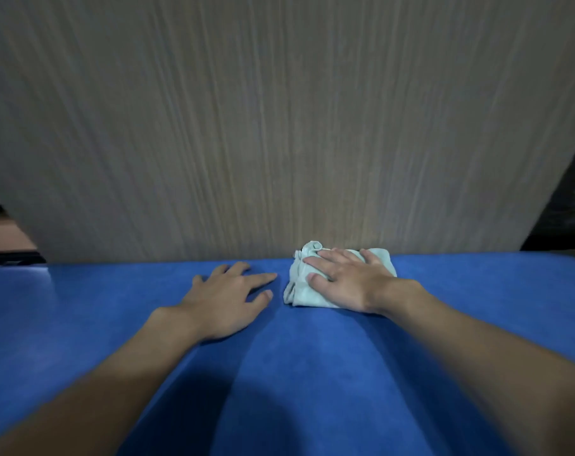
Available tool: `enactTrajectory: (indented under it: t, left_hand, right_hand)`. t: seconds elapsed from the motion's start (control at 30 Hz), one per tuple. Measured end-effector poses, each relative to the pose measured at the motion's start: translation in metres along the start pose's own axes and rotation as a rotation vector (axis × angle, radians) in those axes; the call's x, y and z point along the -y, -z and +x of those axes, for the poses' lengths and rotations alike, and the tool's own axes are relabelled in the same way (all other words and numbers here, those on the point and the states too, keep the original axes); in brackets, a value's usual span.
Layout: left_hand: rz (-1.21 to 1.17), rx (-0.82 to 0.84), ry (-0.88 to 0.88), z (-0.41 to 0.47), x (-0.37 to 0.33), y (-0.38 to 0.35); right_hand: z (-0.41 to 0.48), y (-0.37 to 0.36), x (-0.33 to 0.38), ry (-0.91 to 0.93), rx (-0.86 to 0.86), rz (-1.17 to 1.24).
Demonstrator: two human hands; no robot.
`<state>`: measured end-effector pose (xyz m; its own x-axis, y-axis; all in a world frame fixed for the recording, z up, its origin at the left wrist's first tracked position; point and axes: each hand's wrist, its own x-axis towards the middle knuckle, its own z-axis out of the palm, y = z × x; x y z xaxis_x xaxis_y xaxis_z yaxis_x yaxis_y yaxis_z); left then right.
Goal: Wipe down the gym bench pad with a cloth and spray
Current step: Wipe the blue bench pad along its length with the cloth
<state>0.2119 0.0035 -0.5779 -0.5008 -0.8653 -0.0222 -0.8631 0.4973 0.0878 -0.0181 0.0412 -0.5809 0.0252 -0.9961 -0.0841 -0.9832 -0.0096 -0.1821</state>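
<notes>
Smooth blue pad (299, 373) bears both flat, splayed hands: left hand (227, 301) bare, right hand (345, 281) pressing crumpled pale-green cloth (301, 291).

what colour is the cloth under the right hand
Pale mint green, seen in the head view: the cloth lies bunched on the blue pad.

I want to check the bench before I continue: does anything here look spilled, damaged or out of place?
Nothing stands out. The blue pad shows no spill or tear. The pale cloth lies bunched under the right hand at the far edge.
</notes>
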Motion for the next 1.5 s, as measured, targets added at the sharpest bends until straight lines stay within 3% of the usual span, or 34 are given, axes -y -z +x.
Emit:
enactTrajectory:
  t: [0.3, 0.57, 0.87, 1.13, 1.5]
  left_hand:
    - [-0.013, 0.007, -0.162, 0.022, -0.087, -0.004]
    - [-0.166, -0.037, -0.432, 0.037, -0.182, -0.011]
    - [-0.104, 0.131, -0.386, 0.040, -0.210, -0.015]
    - [-0.117, 0.132, -0.392, 0.039, -0.210, -0.015]
    - [-0.189, 0.023, -0.438, 0.019, -0.183, -0.013]
  right_hand:
    - [-0.044, 0.013, -0.095, -0.129, -0.039, -0.002]
    - [-0.085, 0.026, -0.188, -0.340, -0.078, -0.021]
    - [-0.133, 0.043, -0.249, -0.627, -0.080, 0.064]
    - [-0.164, 0.036, -0.230, -0.710, -0.096, 0.037]
    - [-0.144, 0.015, -0.150, -0.513, -0.053, -0.063]
